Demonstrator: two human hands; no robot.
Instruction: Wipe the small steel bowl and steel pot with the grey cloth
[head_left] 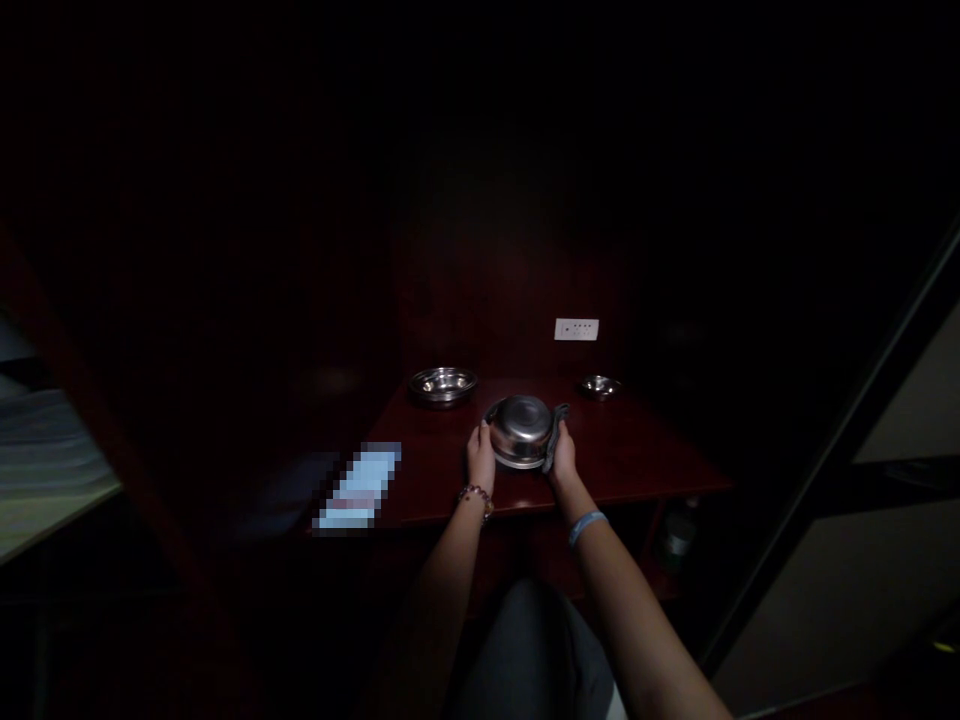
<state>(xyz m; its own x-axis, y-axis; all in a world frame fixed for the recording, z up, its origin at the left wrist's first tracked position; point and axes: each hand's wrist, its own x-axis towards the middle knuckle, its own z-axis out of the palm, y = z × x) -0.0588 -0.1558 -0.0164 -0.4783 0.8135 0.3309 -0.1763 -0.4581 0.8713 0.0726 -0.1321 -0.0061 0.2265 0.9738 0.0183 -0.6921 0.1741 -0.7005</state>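
Between my two hands is a shiny metal bowl (523, 425), turned so its rounded base faces up. My left hand (481, 455) grips the bowl's left side, thumb on the rim. On the right side, my right hand (564, 452) presses a grey cloth (555, 437) against the bowl; its fingers are partly hidden behind the cloth. Farther back on the left stand stacked metal bowls (442, 386). A smaller metal bowl (600, 387) sits at the back right.
The dark red tabletop (637, 450) carries all the bowls. A lit, blurred-out screen (360, 487) lies at its left front. A white power socket (576, 329) is on the back panel. Below on the right, a bottle (678, 535) stands on a shelf. Papers (49, 440) are stacked far left.
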